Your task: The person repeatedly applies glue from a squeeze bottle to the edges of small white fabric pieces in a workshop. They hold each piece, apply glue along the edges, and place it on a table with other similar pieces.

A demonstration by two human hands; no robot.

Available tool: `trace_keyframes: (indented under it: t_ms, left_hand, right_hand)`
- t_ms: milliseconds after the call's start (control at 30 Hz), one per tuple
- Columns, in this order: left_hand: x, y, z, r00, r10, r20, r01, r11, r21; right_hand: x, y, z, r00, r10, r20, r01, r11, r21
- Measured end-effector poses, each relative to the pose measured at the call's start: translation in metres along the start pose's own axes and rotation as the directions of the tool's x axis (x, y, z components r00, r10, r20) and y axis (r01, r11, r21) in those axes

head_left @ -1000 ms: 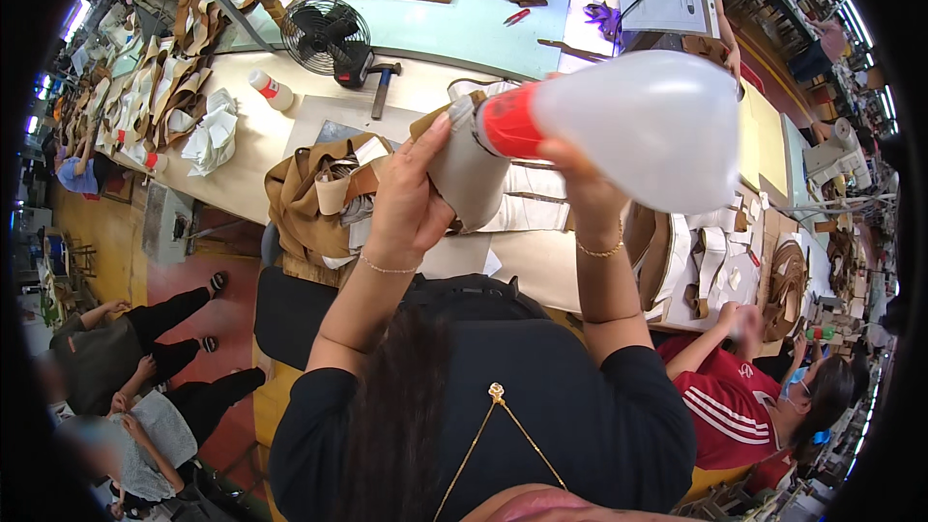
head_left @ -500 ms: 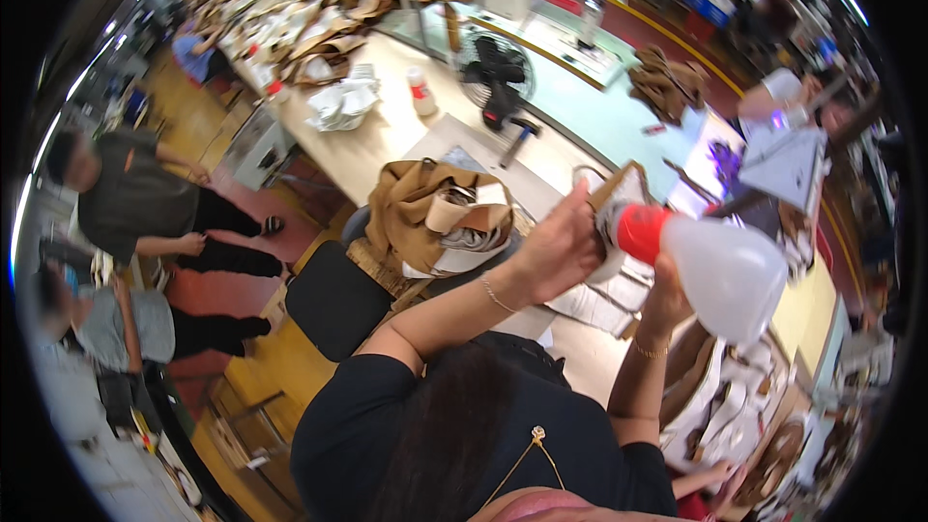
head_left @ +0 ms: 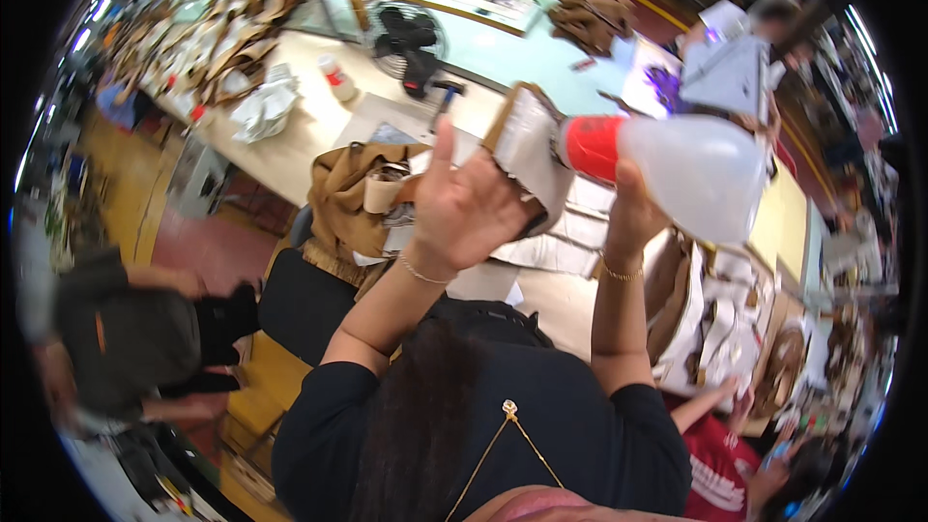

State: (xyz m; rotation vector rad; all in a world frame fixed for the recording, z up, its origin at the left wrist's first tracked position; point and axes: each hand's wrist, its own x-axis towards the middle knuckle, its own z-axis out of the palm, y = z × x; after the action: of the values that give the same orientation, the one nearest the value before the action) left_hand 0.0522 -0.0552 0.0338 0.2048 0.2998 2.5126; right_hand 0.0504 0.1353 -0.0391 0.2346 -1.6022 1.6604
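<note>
My right hand [head_left: 638,208] is wrapped round a translucent white plastic bottle [head_left: 701,174] with a red band. The bottle lies on its side in the air, its narrow end pointing left. That end meets or nearly meets a brown and whitish leather piece [head_left: 534,150]. My left hand [head_left: 471,205] carries this piece, palm showing and thumb raised clear; its fingertips are hidden behind the piece. Below and left of it, a brown leather bundle [head_left: 348,198] rests at the table's near edge. Pale strips [head_left: 556,253] lie on the table under my hands.
On the pale table [head_left: 309,50] are a black fan [head_left: 406,43], a hammer [head_left: 445,101], a second red-banded bottle [head_left: 336,79] and white pieces [head_left: 266,108]. A black chair [head_left: 307,304] stands left. One person [head_left: 135,338] is at left, another in red [head_left: 715,469] at lower right.
My view has swung right. My left hand has turned its palm up and raised its thumb off the leather piece. The bottle is tipped flatter, its narrow end still by the piece.
</note>
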Motion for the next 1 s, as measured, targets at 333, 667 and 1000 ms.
trace_keyframes:
  t_ms: [333, 667, 1000]
  left_hand:
    - [0.004, 0.001, -0.008, 0.993, 0.005, 0.116, -0.002, 1.0, -0.028]
    - [0.009, 0.003, -0.024, 0.968, -0.052, 0.245, 0.082, 0.99, -0.113]
    - [0.009, 0.002, -0.02, 0.996, -0.07, 0.063, 0.062, 0.991, 0.115]
  right_hand:
    - [0.029, -0.065, 0.013, 0.963, 0.071, 0.259, -0.015, 0.977, -0.214]
    - [0.053, -0.06, 0.009, 0.998, -0.009, -0.069, 0.023, 0.978, 0.206]
    - [0.052, -0.036, 0.006, 0.98, -0.178, 0.091, 0.192, 0.964, -0.184]
